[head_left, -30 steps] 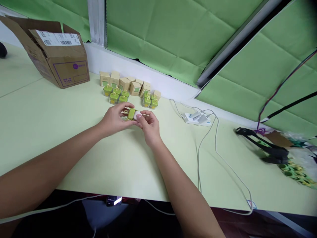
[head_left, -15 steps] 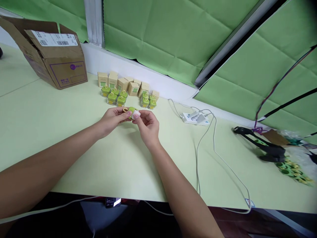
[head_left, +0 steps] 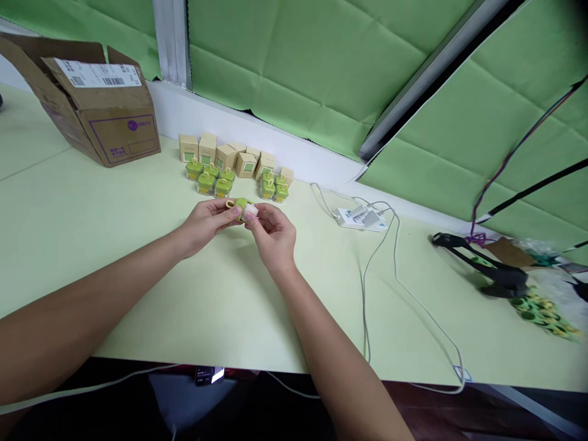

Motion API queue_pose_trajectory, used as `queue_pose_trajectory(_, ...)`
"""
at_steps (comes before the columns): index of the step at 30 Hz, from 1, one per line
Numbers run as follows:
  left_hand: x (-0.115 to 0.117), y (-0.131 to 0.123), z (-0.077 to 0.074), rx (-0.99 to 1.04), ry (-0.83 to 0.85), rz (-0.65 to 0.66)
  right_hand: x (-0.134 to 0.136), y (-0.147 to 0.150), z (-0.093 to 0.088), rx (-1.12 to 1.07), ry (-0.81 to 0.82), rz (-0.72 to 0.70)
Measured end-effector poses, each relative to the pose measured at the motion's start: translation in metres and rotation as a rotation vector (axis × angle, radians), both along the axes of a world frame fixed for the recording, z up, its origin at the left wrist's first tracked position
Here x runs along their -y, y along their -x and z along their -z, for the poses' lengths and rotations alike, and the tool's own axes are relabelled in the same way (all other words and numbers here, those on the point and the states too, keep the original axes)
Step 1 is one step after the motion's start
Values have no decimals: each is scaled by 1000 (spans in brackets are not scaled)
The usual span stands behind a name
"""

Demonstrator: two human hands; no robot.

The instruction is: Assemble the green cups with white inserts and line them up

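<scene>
Over the table, my left hand (head_left: pixel 204 225) is closed on a small green lid (head_left: pixel 240 204) with a pale yellow loop sticking out to the left. A small whitish block (head_left: pixel 250 210) sits against the lid's right side, pinched by the thumb and fingers of my right hand (head_left: pixel 277 236). The fingertips partly hide how the two pieces meet. Just beyond my hands stand small clear jars with green lids (head_left: pixel 206 180), topped with yellow loops. A second cluster of the same jars (head_left: pixel 267 188) stands farther right.
Small cardboard boxes (head_left: pixel 207 149) line the wall behind the jars. A large open carton (head_left: pixel 124 138) stands at the back left. To the right lie a white power strip (head_left: pixel 361 218), its cables, a black tool-like object (head_left: pixel 500 275) and green ring-shaped parts (head_left: pixel 539 312).
Both hands keep their hold on the lid and the whitish block, with only a very slight shift of the fingers. The whole view has moved a little.
</scene>
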State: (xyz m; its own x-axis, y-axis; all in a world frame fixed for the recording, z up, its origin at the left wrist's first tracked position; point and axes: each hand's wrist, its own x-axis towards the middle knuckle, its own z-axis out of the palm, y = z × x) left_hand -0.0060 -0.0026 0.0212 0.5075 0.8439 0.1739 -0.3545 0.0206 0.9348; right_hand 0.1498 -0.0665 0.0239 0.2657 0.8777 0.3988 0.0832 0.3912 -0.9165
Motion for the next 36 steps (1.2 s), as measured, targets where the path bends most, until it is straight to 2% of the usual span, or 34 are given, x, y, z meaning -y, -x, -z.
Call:
queue_pose_trajectory(15, 5, 2, -4, 23, -24, -3, 5, 8, -5, 0, -29, 63)
queue_pose_trajectory(24, 5, 1, -4, 21, -20, 25, 5, 7, -3, 2, 25, 90)
queue_pose_trajectory(31, 2, 0, -2, 48, 5, 1, 1, 4, 6, 161, -11, 6)
queue_pose_trajectory(36, 0, 1, -1, 32, 15, 3, 2, 1, 3, 292, -65, 32)
